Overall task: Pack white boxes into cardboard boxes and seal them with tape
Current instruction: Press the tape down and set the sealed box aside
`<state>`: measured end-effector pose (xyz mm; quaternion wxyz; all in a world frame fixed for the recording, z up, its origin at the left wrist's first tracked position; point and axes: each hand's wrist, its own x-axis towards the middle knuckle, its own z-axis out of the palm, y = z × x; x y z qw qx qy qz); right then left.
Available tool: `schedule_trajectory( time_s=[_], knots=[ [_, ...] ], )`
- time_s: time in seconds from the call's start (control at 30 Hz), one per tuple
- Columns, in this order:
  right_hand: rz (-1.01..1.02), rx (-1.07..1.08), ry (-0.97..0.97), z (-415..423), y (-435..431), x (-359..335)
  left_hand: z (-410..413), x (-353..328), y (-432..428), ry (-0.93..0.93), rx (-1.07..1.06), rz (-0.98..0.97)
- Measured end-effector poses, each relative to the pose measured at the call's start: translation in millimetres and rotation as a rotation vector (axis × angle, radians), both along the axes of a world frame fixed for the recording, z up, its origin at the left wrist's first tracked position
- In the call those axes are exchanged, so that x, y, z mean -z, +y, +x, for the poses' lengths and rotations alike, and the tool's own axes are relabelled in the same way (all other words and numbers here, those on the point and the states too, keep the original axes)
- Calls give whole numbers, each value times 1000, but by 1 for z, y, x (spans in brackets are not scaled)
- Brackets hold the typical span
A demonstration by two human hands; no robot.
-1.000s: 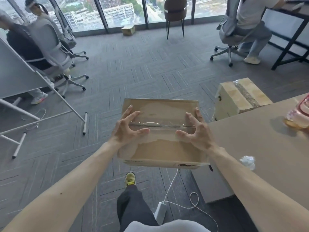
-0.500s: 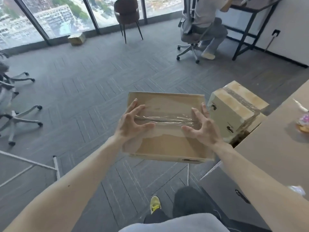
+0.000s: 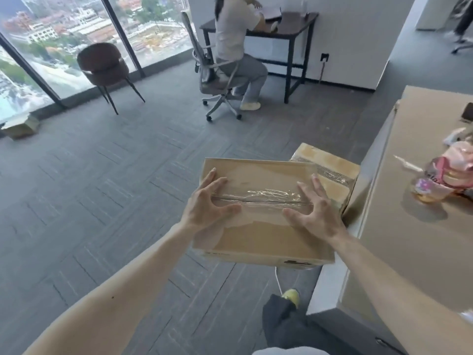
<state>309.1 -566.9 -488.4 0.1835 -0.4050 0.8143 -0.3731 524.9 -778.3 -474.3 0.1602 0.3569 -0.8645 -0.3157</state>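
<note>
Sealing looks done on this one. The cardboard box [image 3: 263, 234] is closed, with clear tape [image 3: 266, 197] wrinkled along its top seam. I'd call this the set-it-aside step.

Left hand [image 3: 207, 203] and right hand [image 3: 314, 211] are both on the taped face, one near each end of the seam. The fingers [image 3: 215, 179] are spread wide and a bit arched, tips pressing on the cardboard, thumbs aimed inward at each other. I can't tell what's supporting it underneath.

The box is up in the air over the floor [image 3: 128, 188], just off the bench's [image 3: 409, 226] left edge. Its far right corner overlaps a second taped box [image 3: 330, 165] that sits against that edge.

Its long axis runs left-right across my view, the seam runs the same way, and the taped face is tilted up toward me.

My guess for the next move is lowering it flat next to the second box, keeping it level so it doesn't slip out from under my fingers.
</note>
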Motion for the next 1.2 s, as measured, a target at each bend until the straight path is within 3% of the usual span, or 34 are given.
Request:
schedule_trajectory(
  time_s=[0.3,0.67,0.97,1.2],
  knots=[
    [22,224,12,-148,-31,27,-198,12,-68,-29,227,47],
    [171,406,-16,-270,-41,71,-375,65,-109,-123,465,85],
    [251,586,-68,-337,-73,104,-485,114,-152,-177,594,158],
    [267,612,-121,-355,-83,134,-507,146,-161,-211,591,218]
  ],
)
